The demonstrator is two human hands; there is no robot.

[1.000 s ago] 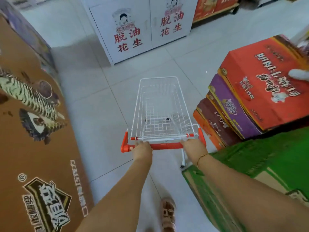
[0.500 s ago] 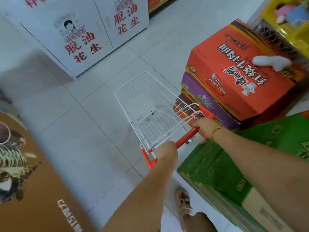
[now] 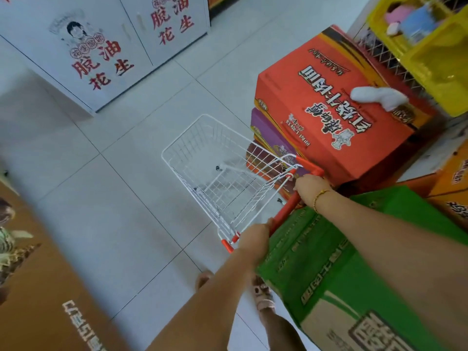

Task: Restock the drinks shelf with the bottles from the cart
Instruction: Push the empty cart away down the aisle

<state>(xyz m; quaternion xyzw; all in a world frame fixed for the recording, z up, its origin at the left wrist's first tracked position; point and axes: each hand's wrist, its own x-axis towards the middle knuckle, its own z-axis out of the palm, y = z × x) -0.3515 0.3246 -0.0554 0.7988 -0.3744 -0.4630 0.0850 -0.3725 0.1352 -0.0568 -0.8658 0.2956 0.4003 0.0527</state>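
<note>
**Cart in transit, basket empty, cartons crowding the right side**

I have both hands closed on the red handle bar of the cart (image 3: 222,178). My left hand (image 3: 253,239) wraps the near end of the bar, low and centre of the frame; my right hand (image 3: 310,187) wraps the far end, right of centre, a bracelet at the wrist. The bar runs diagonally from lower centre up to the right, so the basket's long axis points up and to the left, toward open floor (image 3: 101,173).

The wire basket shows no bottles: I see only its mesh and the tiles through it. No drinks shelf is in view either, so I judge the task to be at a travel stage, with loading or unloading elsewhere.

Obstructions, right side: the cart's right flank stands just beside a stack of cartons, an orange carton (image 3: 316,105) on top of a purple carton (image 3: 266,133). A green carton (image 3: 329,262) lies directly under my right forearm, against the handle's near end. Steering room is to the left only.

Upper left, a white cabinet (image 3: 101,46) with red lettering stands well apart, ahead. A brown carton (image 3: 38,287) fills the lower left. My judgement: any further right swing risks scraping the stack.
</note>
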